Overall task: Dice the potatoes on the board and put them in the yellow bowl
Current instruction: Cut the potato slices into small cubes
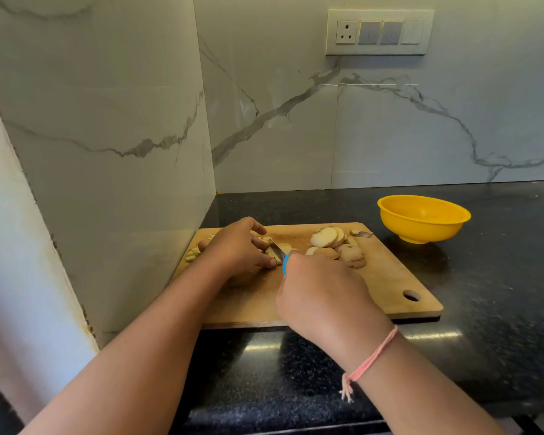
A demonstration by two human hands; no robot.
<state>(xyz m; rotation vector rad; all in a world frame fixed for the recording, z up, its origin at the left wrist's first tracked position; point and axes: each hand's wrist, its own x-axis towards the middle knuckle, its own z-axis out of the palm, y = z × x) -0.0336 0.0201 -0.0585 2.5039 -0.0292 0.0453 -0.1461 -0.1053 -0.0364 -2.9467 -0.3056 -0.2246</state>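
Note:
A wooden cutting board (390, 277) lies on the black counter. My left hand (237, 246) holds down potato slices (285, 248) near the board's far left, fingers curled over them. My right hand (321, 296) grips a knife with a blue handle (284, 263); its blade (277, 248) is set into those slices beside my left fingers. Several round potato slices (336, 246) are piled at the board's far right. A few cut pieces (193, 254) lie at the board's left edge. The yellow bowl (423, 219) stands beyond the board's right corner; nothing shows inside it.
The black granite counter (500, 309) extends to the right and toward me. Marble walls close off the left side and the back. A switch panel (380, 32) is mounted high on the back wall. The board has a hanging hole (411, 296) at its near right corner.

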